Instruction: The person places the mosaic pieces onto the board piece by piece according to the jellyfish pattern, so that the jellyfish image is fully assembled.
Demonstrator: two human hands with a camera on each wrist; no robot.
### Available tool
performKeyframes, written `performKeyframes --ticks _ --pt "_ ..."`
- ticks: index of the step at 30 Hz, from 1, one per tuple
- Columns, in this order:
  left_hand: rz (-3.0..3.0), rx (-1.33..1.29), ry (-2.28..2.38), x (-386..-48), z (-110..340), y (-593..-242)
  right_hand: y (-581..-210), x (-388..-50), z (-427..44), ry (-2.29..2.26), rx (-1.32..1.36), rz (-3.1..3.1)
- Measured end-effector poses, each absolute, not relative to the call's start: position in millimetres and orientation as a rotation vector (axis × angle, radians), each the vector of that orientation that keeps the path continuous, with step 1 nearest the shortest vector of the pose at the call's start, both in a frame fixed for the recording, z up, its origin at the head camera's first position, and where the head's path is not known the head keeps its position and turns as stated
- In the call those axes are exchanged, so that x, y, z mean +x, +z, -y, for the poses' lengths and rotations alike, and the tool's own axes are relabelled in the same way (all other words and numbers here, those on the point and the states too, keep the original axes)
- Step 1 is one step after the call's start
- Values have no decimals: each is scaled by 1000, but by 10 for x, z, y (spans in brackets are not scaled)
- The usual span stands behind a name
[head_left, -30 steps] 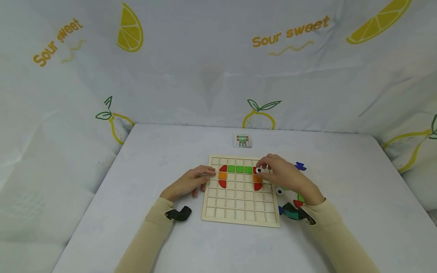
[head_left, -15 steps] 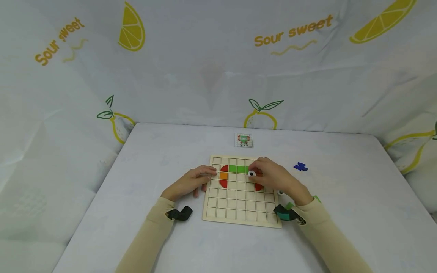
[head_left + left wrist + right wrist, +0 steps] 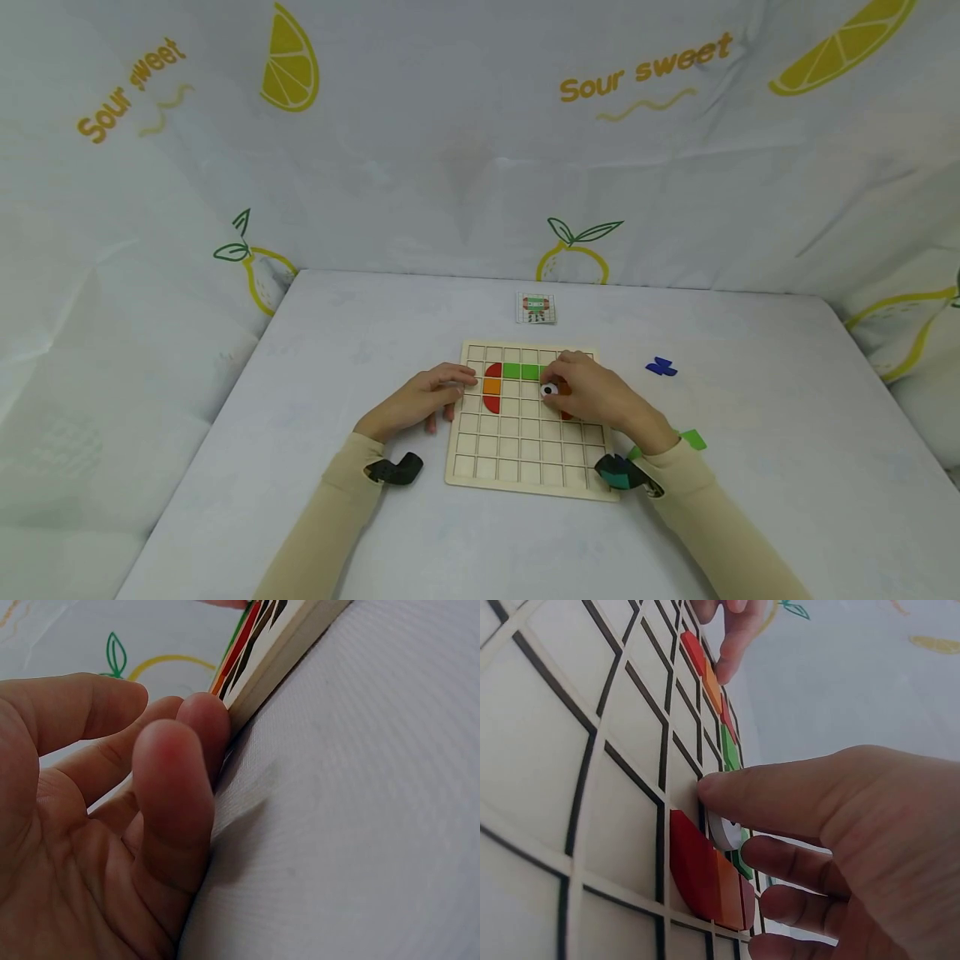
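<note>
A pale wooden grid board (image 3: 507, 450) lies on the white table in the head view. My right hand (image 3: 596, 392) pinches a round white eye piece with a black centre (image 3: 550, 389) between thumb and fingers, in a cell just below the row of green squares (image 3: 520, 371). At the left end of that row, an orange square (image 3: 492, 386) sits between two red rounded pieces. The right wrist view shows the matching red piece (image 3: 692, 866) beside the fingers; the hand partly covers that column. My left hand (image 3: 416, 400) rests at the board's left edge, its fingers loosely extended.
Behind the board lies a small picture card (image 3: 536, 308) with a coloured figure on a grid. Blue pieces (image 3: 662, 367) lie right of the board. Green pieces (image 3: 693, 439) show beside the right wrist, which hides part of the table there. A lemon-print cloth hangs behind.
My right hand has moved left and slightly nearer with the eye piece, from the right column to a cell under the green row. My left hand has stayed at the board's edge.
</note>
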State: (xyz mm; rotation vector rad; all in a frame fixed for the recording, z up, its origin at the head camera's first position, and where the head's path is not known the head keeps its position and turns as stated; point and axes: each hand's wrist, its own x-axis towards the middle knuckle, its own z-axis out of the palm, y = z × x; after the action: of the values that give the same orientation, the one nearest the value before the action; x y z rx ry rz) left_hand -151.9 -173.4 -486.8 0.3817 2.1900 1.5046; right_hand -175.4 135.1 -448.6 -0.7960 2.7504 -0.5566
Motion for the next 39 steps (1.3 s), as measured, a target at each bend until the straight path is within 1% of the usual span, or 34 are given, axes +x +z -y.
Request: performKeyframes --ticks 12,22,28,39 --pt "-2186 379 1503 -1519 1725 -4859 -4476 -1747 -1366 -559 -792 -2748" --pt "-2183 362 1504 -1514 1727 -4851 -4364 -1695 -1447 -629 -723 -2720" --pt "-2183 356 1504 -1520 1730 -4864 -4319 -1698 -1598 -801 -699 -2665" --pt "-2182 357 1502 -1522 1731 -4867 -4286 -1660 -1918 -832 -666 -2709"
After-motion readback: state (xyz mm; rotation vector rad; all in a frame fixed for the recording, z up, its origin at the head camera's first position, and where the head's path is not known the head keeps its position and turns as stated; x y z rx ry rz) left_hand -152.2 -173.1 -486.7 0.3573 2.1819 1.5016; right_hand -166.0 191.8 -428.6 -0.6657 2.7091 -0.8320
